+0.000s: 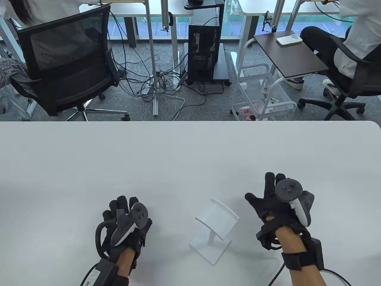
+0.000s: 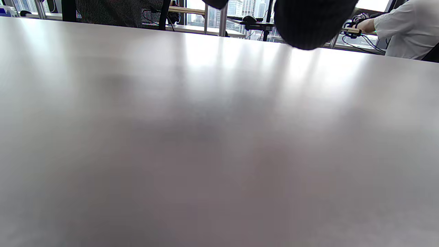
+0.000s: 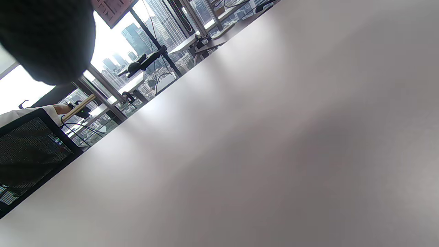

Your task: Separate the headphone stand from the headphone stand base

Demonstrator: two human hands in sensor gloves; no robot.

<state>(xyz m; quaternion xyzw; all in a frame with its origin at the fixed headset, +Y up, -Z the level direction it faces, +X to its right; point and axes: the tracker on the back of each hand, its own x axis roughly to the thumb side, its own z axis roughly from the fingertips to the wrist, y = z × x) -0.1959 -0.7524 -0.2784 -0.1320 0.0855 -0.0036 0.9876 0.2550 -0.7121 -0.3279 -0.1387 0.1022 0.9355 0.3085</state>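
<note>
A white headphone stand (image 1: 218, 219) with a curved top stands upright on its flat square base (image 1: 208, 248) on the white table (image 1: 178, 155), between my hands. My left hand (image 1: 123, 222) lies on the table to the stand's left, fingers curled, holding nothing. My right hand (image 1: 272, 198) is to the stand's right, fingers spread, holding nothing. Neither hand touches the stand. The wrist views show only bare table and one dark fingertip each: the left wrist view fingertip (image 2: 308, 24) and the right wrist view fingertip (image 3: 48, 41).
The table's far edge (image 1: 190, 121) runs across the middle of the table view. Beyond it are a black office chair (image 1: 65, 59), floor cables, a computer tower and a seated person (image 1: 354, 44) at the right.
</note>
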